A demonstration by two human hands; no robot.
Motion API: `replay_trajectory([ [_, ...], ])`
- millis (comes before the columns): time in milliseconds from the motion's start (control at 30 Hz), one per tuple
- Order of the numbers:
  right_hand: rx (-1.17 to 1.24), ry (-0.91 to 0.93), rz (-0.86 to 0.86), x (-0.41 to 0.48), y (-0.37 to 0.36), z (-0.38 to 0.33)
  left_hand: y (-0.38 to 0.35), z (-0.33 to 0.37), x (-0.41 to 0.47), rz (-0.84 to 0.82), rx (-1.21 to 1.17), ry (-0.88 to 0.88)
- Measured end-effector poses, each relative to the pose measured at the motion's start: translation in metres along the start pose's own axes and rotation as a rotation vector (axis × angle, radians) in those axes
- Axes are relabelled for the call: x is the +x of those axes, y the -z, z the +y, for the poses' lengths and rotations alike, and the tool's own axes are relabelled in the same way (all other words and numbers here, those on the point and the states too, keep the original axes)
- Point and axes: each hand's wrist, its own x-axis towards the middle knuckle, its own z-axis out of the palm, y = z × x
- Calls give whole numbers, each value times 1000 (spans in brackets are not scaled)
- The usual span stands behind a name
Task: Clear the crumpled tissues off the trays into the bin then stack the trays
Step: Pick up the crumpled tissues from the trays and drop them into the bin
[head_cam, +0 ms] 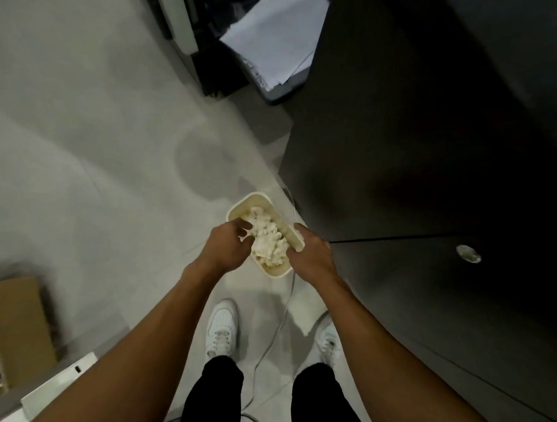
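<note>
A small cream bin stands on the pale floor in front of my feet, filled with crumpled white tissues. My left hand reaches over the bin's left rim, its fingers curled into the tissue pile. My right hand grips the bin's right rim. No trays are in view.
A dark cabinet or desk fills the right side, close to the bin. Sheets of white paper lie at the top. A cardboard box and white boxes sit at the lower left. A cable runs between my white shoes.
</note>
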Motion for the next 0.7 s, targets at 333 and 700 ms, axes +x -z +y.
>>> replay_trajectory([
  [333, 300, 63, 233, -126, 110, -101, 91, 116, -111, 98, -201, -164],
  [700, 549, 270, 692, -268, 242, -158, 189, 276, -206, 178, -192, -555],
])
